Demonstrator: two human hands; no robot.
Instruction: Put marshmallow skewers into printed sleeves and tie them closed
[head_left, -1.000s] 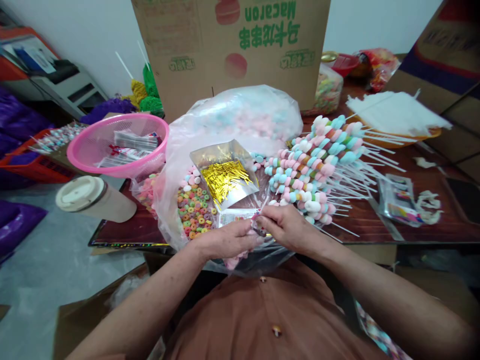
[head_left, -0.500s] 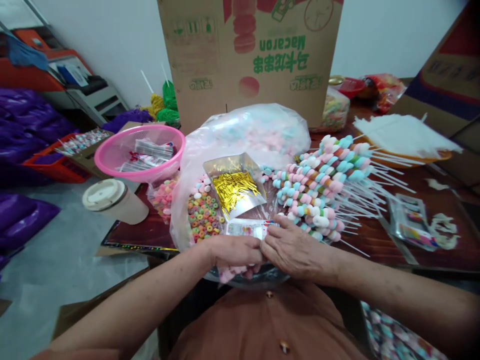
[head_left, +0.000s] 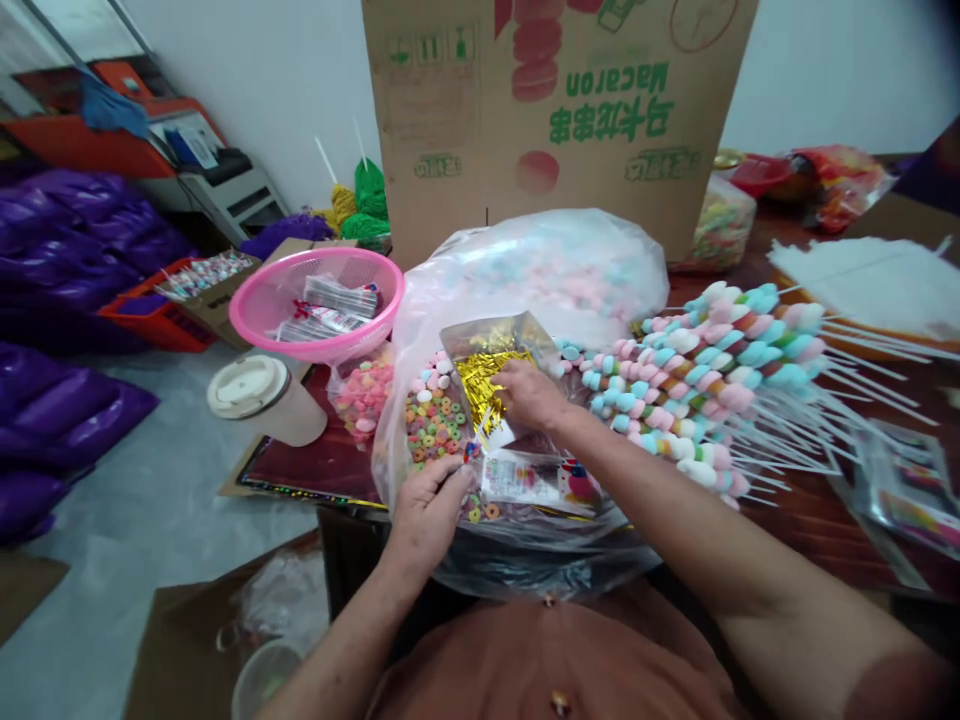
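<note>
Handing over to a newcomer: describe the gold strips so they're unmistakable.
Find the big cardboard box with upside-down Macaron print; before it lies a plastic bag. In front of that, a silvery tray holds the gold strips. They're thin and shiny, unlike the multicoloured rings alongside.

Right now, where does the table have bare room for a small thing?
Two small patches of table: front left, between cup and plastic bag; front right, between marshmallow skewers and flat packs. Crowded around the left hand and right hand, by ring candies and gold strips.

gold strips [head_left: 475, 382] — loose, heaped in silvery tray [head_left: 466, 342] | wrapper [head_left: 471, 452] — bunched, blue-red, near tray
</note>
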